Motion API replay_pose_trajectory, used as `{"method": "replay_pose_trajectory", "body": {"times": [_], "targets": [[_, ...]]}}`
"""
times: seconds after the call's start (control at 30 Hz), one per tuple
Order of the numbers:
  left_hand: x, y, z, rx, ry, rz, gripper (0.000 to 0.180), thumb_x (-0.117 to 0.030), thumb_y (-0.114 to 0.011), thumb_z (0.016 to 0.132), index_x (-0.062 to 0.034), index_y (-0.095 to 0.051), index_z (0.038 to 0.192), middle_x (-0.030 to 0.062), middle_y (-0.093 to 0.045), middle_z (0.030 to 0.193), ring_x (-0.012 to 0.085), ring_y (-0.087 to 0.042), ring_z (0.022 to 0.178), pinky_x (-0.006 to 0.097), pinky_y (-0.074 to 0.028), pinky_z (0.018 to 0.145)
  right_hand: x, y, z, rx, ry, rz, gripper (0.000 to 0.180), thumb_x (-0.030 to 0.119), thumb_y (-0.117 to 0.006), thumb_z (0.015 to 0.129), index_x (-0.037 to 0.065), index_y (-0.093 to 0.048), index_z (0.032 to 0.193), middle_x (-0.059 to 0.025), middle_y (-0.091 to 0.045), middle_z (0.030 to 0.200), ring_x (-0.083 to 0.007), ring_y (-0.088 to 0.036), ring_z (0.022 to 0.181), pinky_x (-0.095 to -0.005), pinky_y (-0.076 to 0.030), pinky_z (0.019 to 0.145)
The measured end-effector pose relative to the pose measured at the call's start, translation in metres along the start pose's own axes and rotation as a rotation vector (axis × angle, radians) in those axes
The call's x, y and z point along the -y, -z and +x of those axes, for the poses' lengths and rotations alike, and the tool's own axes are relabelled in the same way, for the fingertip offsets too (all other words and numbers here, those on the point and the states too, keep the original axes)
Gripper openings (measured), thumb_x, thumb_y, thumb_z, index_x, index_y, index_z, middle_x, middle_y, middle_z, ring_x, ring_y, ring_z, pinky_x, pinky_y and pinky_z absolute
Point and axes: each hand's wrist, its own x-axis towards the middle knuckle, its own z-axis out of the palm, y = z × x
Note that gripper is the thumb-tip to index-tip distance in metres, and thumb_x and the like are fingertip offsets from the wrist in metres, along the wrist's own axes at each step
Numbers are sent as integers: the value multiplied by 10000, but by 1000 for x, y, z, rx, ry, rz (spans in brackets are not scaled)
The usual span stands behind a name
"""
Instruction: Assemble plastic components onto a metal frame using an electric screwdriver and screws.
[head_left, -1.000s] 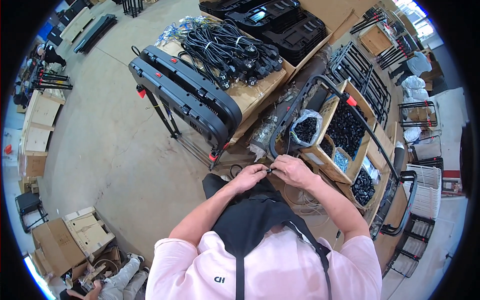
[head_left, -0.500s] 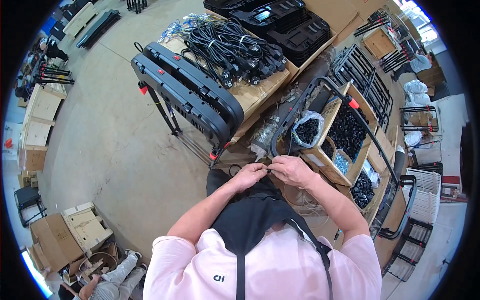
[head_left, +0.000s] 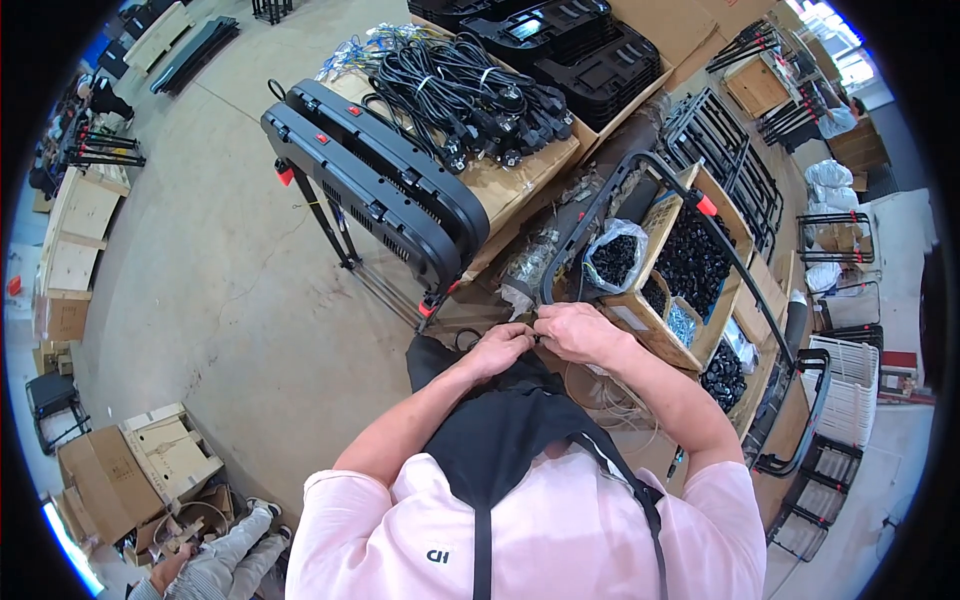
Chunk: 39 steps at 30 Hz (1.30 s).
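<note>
Our left hand (head_left: 503, 347) and right hand (head_left: 578, 331) meet fingertip to fingertip, pinching 1 small dark part (head_left: 537, 337) between them.

The shirt (head_left: 540, 530) is pale pink, with a small white mark on its front. The apron (head_left: 495, 440) over it is plain black, and its straps are dark grey. The long machine housing (head_left: 375, 180) is black, dotted with small red buttons, and its stand ends in red caps. The bundled cables (head_left: 460, 95) are black, tied with pale bands. The cardboard boxes (head_left: 660, 290) are plain brown; the small parts (head_left: 700, 250) heaped in them are black, and one clear bag (head_left: 612, 258) holds more black pieces. The floor (head_left: 220, 300) is dull grey concrete, faintly mottled.
</note>
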Motion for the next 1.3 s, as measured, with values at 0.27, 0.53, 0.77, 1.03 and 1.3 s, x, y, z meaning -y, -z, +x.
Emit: {"method": "replay_pose_trajectory", "body": {"times": [0.27, 0.53, 0.77, 1.03, 1.3], "targets": [[-6, 1, -2, -31, 15, 143, 318, -288, -618, 977, -4, -733, 1062, 76, -737, 945, 148, -647, 887, 331, -516, 832, 2, -12, -11, -82, -28, 37, 127, 126, -650, 897, 41, -696, 979, -132, -668, 955, -344, -701, 970, -457, -578, 829], [-6, 1, -5, -60, 48, 222, 341, -320, -643, 978, -22, -736, 1114, 63, -724, 907, 146, -648, 848, 334, -520, 793, 17, -98, -66, -239, -611, 449, 323, 257, -702, 929, 52, -647, 1173, -184, -721, 1086, -378, -709, 1023, -475, -572, 864], [-6, -5, -6, 15, 204, 135, 261, -237, -646, 1016, -15, -716, 1131, -16, -663, 874, 77, -597, 803, 255, -508, 777, -54, -211, -29, -183, -1023, 150, 835, 438, -685, 924, -74, -398, 1518, -330, -682, 1220, -439, -669, 1182, -492, -551, 998], [9, -14, 10, 153, 125, 91, 248, -204, -616, 1060, 12, -700, 1148, 4, -675, 905, 95, -631, 851, 275, -530, 825, -163, -316, 1, 363, -1087, -347, 890, 471, -629, 933, -200, -377, 1459, -317, -710, 1201, -365, -767, 984, -461, -614, 851], [26, -15, 8, 53, 122, -21, 260, -189, -596, 1080, 36, -686, 1173, 69, -728, 985, 129, -680, 931, 283, -535, 872, -41, -268, -28, -261, -1332, 1204, 361, 369, -664, 896, 50, -677, 1064, -184, -728, 820, -321, -731, 691, -449, -558, 629]]}}
